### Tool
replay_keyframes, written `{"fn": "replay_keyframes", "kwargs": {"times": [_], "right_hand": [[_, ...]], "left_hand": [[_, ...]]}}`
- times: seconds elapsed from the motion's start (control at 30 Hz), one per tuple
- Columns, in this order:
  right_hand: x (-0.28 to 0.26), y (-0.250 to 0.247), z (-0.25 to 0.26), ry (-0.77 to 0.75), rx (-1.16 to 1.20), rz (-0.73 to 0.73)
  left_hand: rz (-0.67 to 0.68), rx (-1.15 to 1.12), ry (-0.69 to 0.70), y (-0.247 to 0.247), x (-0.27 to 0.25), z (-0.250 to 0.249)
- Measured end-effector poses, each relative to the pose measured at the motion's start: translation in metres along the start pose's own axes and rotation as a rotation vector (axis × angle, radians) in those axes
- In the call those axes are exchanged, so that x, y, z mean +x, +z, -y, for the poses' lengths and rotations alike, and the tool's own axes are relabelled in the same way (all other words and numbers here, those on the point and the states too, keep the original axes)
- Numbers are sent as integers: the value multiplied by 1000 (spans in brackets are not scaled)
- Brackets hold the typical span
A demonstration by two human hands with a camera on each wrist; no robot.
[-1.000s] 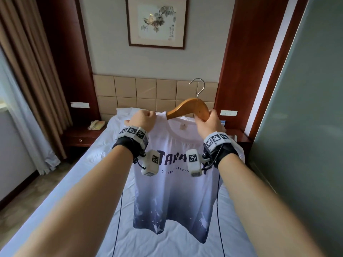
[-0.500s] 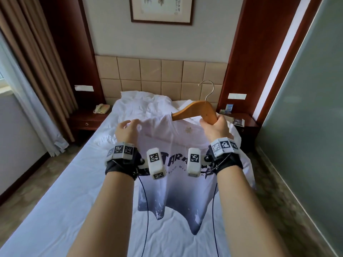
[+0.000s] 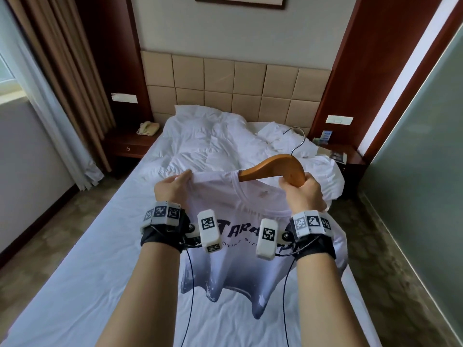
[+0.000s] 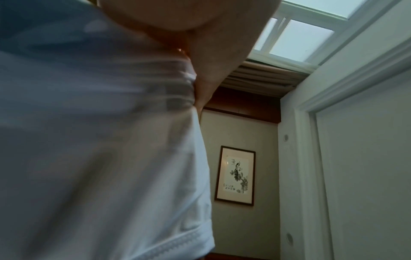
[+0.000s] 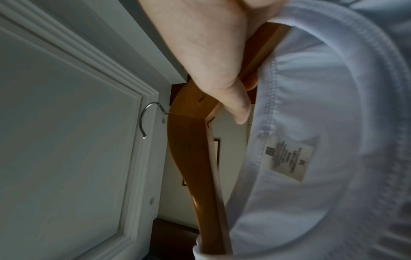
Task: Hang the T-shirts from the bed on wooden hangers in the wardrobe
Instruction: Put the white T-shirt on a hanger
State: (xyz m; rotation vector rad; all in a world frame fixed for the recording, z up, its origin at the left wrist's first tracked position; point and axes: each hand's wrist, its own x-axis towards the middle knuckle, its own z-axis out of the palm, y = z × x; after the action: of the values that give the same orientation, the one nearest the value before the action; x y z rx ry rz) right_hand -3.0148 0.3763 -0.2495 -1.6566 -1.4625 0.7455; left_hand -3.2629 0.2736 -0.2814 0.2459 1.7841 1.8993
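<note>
lowered t-shirt (image 3: 240,246) now hangs beneath left hand (image 3: 172,189), right hand (image 3: 303,194).

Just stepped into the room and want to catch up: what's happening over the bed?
A person is fitting a white T-shirt with dark lettering and a dark-fading hem onto a wooden hanger with a metal hook. The right hand grips one arm of the hanger, while the other arm is already inside the neck opening. The left hand pinches and stretches the shirt's shoulder. The shirt hangs above the white-sheeted bed; it is not fully on the hanger yet.
</note>
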Motion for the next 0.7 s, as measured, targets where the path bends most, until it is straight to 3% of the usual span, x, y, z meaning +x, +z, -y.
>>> {"fn": "replay_keyframes", "kwargs": {"times": [0.17,0.33,0.43,0.57,0.7], "right_hand": [[-6,24,12,36,17,-3],[-13,50,24,71,43,-10],[-16,60,31,70,22,-24],[-23,72,41,51,-1,-38],[-29,85,49,-18,-51,20]], "left_hand": [[-43,-29,-50,-23,20,-10],[130,-48,-295,-34,49,-28],[64,-50,-303,-44,68,-28],[34,-24,-228,-57,83,-21],[51,300,-17,-56,85,-30]]}}
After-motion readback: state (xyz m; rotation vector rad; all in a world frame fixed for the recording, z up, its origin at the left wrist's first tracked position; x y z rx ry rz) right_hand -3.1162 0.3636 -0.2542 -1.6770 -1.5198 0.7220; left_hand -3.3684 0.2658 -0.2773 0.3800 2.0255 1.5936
